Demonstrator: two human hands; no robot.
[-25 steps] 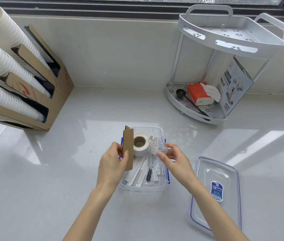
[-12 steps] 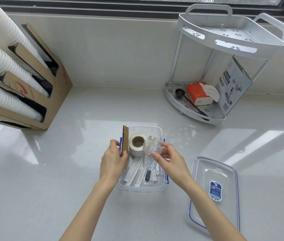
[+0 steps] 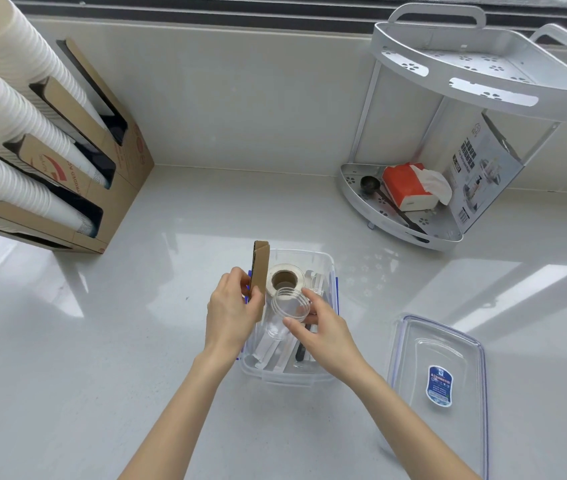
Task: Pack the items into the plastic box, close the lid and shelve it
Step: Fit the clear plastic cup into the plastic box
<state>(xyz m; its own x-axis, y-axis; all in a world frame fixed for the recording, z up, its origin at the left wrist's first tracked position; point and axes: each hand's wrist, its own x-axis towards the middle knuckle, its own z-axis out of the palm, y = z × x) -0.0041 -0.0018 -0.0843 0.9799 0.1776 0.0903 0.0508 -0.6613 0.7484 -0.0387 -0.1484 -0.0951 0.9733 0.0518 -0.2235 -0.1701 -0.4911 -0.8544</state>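
Observation:
A clear plastic box (image 3: 323, 374) with blue clips sits on the counter in front of me. Inside it lie a white tape roll (image 3: 285, 279), several white wrapped sticks (image 3: 267, 351) and a black pen-like item (image 3: 300, 351). My left hand (image 3: 230, 315) pinches a brown cardboard piece (image 3: 260, 268) that stands upright at the box's left wall. My right hand (image 3: 323, 332) grips a clear plastic cup (image 3: 285, 315), upright and low inside the box, just in front of the tape roll. The box's clear lid (image 3: 438, 379) lies flat on the counter to the right.
A white two-tier corner shelf (image 3: 483, 74) stands at the back right; its lower tier holds a red tissue pack (image 3: 407, 190), a black scoop (image 3: 368, 184) and a printed carton (image 3: 483, 168). A cardboard dispenser with stacked paper cups (image 3: 15, 133) fills the left.
My right hand has lowered the clear cup, turning it upright, down into the box. My left hand has brought the cardboard piece closer to the box's left wall.

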